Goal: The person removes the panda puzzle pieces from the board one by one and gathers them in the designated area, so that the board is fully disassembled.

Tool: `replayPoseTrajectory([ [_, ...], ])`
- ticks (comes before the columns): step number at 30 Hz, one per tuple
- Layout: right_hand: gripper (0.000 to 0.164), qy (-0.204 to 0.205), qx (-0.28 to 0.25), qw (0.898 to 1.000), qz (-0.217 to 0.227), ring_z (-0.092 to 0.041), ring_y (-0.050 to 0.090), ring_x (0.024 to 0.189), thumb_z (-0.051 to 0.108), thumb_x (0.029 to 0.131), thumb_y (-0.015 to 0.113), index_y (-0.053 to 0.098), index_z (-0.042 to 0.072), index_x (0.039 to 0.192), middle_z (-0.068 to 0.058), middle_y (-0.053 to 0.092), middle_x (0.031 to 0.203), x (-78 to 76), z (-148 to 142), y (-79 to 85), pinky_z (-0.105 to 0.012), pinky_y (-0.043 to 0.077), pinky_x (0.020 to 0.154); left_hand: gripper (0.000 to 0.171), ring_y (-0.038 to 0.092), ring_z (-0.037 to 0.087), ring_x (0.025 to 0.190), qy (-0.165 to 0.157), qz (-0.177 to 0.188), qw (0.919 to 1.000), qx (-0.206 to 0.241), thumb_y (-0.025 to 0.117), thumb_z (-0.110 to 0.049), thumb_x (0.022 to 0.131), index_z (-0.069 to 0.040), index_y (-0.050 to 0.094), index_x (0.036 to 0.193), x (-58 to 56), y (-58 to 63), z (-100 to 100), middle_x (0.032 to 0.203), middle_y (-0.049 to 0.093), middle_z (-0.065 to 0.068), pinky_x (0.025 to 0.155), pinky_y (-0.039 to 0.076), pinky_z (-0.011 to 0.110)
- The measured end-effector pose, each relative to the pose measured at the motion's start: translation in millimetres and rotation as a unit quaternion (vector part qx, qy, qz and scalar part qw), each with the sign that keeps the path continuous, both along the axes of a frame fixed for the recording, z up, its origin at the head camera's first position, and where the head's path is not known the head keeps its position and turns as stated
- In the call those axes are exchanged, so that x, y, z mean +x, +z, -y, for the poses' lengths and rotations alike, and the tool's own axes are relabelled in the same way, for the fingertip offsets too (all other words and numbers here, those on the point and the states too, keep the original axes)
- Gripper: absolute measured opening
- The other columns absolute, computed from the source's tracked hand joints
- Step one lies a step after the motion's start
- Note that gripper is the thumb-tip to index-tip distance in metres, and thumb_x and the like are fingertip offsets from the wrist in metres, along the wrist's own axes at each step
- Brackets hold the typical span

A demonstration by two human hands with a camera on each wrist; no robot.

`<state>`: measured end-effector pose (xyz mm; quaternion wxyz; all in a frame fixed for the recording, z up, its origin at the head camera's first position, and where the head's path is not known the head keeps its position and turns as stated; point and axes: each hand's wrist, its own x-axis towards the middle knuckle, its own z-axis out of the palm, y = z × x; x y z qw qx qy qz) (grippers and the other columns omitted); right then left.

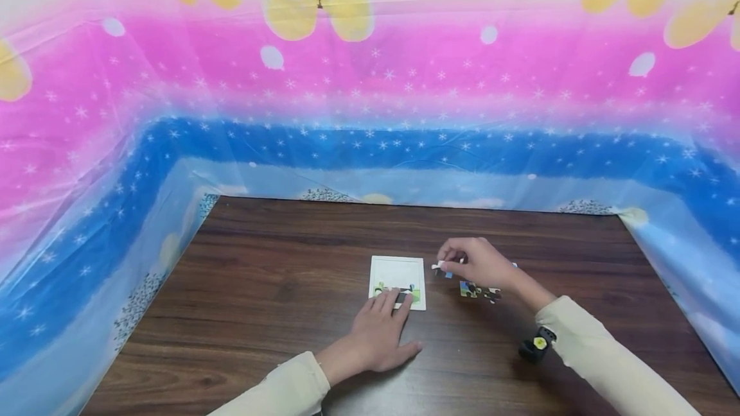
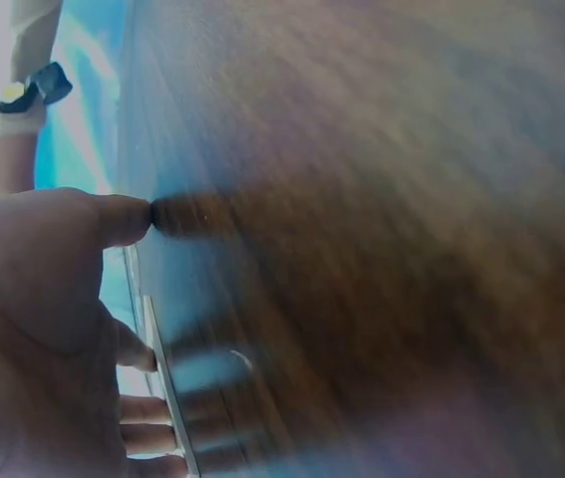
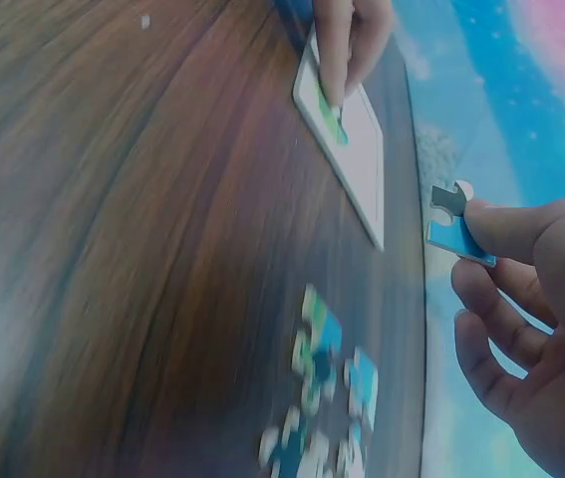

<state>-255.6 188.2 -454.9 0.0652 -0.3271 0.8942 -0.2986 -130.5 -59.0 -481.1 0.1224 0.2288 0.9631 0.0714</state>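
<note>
Right now I have the jigsaw piece (image 3: 451, 237) pinched between the thumb and fingers of the right hand (image 1: 478, 262), raised just beside the puzzle tray (image 1: 399, 269). The relation I judge decisive is sideways: the tray lies to the left of those pinching fingertips, near but apart from them, with its long axis running away from me. The left hand (image 1: 376, 332) is nearer, its fingers straight and the thumb spread, reaching over the tray's near edge onto a green printed strip (image 1: 415, 294). I cannot settle the held piece's long axis; it shows knobs and sockets, a flat blue face and a darker, white-edged end. The tray reads as a thin, pale rectangle with a raised rim, its far part plain white. Loose jigsaw pieces (image 1: 469, 289), glossy, knobbed and too blurred for me to count, lie to its right, by the right forearm. Beneath everything runs a dark brown wood-grain tabletop (image 1: 260, 275), faintly shiny, and behind it hangs creased, snowflake-printed fabric (image 1: 347, 146) in pink and blue.
</note>
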Motion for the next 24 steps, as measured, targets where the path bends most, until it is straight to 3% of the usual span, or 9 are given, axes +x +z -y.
replayPoseTrajectory([
  [8, 0.009, -0.029, 0.005, 0.999, -0.016, -0.002, 0.065, 0.082, 0.02, 0.096, 0.074, 0.071, 0.024, 0.102, 0.017, 0.071, 0.091, 7.5, -54.3, -1.6, -0.027, 0.055, 0.071, 0.086, 0.026, 0.033, 0.153, -0.011, -0.011, 0.9999, 0.0, 0.045, -0.065, 0.099, -0.008, 0.029, 0.161, 1.6, 1.8, -1.4, 0.166, 0.026, 0.014, 0.122, 0.028, 0.048],
  [18, 0.009, -0.094, 0.033, 0.995, -0.003, -0.005, 0.066, 0.084, 0.022, 0.095, 0.075, 0.073, 0.019, 0.103, 0.014, 0.071, 0.09, 18.4, -108.0, -0.6, -0.028, 0.054, 0.07, 0.084, 0.026, 0.036, 0.153, -0.016, -0.035, 0.9992, 0.008, 0.043, -0.062, 0.101, -0.004, 0.028, 0.161, 4.0, -3.7, -0.5, 0.166, 0.029, 0.014, 0.122, 0.026, 0.053],
  [24, 0.006, -0.102, 0.057, 0.993, 0.015, -0.003, 0.065, 0.08, 0.019, 0.094, 0.075, 0.075, 0.022, 0.1, 0.016, 0.071, 0.086, 21.9, -126.2, -4.4, -0.027, 0.053, 0.069, 0.084, 0.032, 0.033, 0.15, -0.019, -0.047, 0.9987, -0.001, 0.044, -0.061, 0.101, -0.003, 0.03, 0.159, 5.5, -4.5, -2.9, 0.164, 0.032, 0.015, 0.121, 0.029, 0.051],
])
